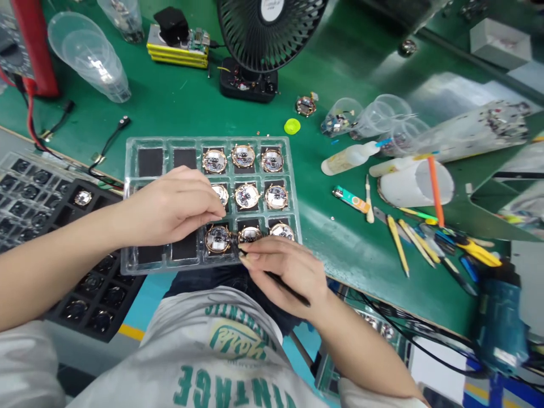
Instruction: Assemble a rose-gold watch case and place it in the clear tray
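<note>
A clear plastic tray [293,192] with dark padded compartments lies at the front edge of the green bench. Several round watch modules in gold-coloured rims sit in its three right-hand columns, one of them a watch module [218,239] in the front row. Over the tray's middle row, my left hand [174,207] has its fingertips pinched together beside a partly covered module; anything between them is hidden. My right hand [289,275] grips slim black tweezers [288,288], their tip close to the front-row modules. My right fingers partly cover the front-row middle module [249,234].
A black fan [249,85] stands behind the tray. Plastic cups [91,62], a glue bottle [346,158], a white roll [414,184] and scattered hand tools [399,246] surround it. Left of the tray lies a black foam tray [106,283]; a power screwdriver [501,317] is at right.
</note>
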`<state>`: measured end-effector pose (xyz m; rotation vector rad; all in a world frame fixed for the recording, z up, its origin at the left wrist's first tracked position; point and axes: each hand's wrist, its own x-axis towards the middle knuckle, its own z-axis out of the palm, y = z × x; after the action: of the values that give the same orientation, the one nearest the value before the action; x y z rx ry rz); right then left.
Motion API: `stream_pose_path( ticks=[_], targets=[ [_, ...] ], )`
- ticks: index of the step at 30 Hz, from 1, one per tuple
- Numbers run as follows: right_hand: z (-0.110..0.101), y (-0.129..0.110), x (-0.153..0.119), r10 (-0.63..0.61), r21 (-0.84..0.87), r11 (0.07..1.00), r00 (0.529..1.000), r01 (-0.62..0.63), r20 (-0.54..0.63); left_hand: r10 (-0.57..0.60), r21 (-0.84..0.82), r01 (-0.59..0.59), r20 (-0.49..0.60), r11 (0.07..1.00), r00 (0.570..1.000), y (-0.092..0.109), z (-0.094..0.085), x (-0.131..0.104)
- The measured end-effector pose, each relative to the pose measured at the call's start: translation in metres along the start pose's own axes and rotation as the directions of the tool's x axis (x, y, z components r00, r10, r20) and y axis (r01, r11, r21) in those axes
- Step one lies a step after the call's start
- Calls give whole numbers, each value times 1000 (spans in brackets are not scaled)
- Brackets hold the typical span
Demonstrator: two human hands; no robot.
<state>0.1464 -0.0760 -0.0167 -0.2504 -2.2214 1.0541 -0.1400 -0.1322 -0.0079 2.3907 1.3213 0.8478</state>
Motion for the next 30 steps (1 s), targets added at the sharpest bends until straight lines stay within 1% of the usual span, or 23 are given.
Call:
stream_pose_path(
  ticks=[2, 3, 5, 6, 8, 10, 12, 13, 15, 16, 17, 20, 22, 26, 30],
  targets=[
    [-11, 1, -6, 20, -42, 999, 995, -24, -95, 29, 9, -29, -7, 1000, 1000, 4, 0, 8],
    [-17, 3, -10, 31, -77, 996, 987, -44, -160, 39, 11, -39, -16, 999, 999, 6, 0, 14],
    [-30, 9, -22, 53, -150, 983, 944, -107, -326, 47, -1, -47, -28, 999, 999, 8, 3, 29],
    [-36, 12, -30, 70, -173, 973, 908, -154, -413, 45, -12, -45, -22, 999, 999, 9, 6, 39],
    [-48, 19, -45, 129, -164, 950, 813, -266, -568, 52, -25, -51, 16, 998, 999, 11, 16, 62],
    [-56, 26, -56, 236, -76, 922, 706, -380, -667, 77, -15, -76, 71, 997, 994, 12, 31, 89],
    [-61, 33, -61, 367, 53, 880, 607, -471, -705, 94, 28, -99, 126, 995, 987, 13, 50, 116],
    [-62, 36, -61, 423, 109, 857, 569, -504, -705, 84, 62, -94, 157, 994, 984, 14, 59, 129],
    [-64, 41, -58, 495, 178, 820, 518, -545, -697, 27, 142, -61, 231, 988, 973, 15, 76, 151],
    [-64, 45, -55, 509, 190, 812, 508, -552, -695, -9, 183, -42, 270, 982, 963, 15, 82, 160],
    [-64, 48, -52, 510, 189, 811, 510, -554, -693, -41, 219, -28, 305, 975, 951, 15, 87, 168],
    [-64, 56, -44, 471, 127, 829, 555, -545, -686, -105, 299, -11, 367, 954, 924, 15, 97, 183],
    [-64, 60, -43, 455, 90, 833, 583, -546, -673, -105, 316, -23, 380, 948, 919, 13, 100, 188],
    [-63, 62, -45, 450, 72, 838, 612, -540, -650, -40, 293, -76, 370, 953, 928, 10, 104, 189],
    [-62, 61, -48, 398, 27, 860, 635, -510, -661, -32, 307, -67, 306, 949, 952, 6, 105, 189]
  ],
)
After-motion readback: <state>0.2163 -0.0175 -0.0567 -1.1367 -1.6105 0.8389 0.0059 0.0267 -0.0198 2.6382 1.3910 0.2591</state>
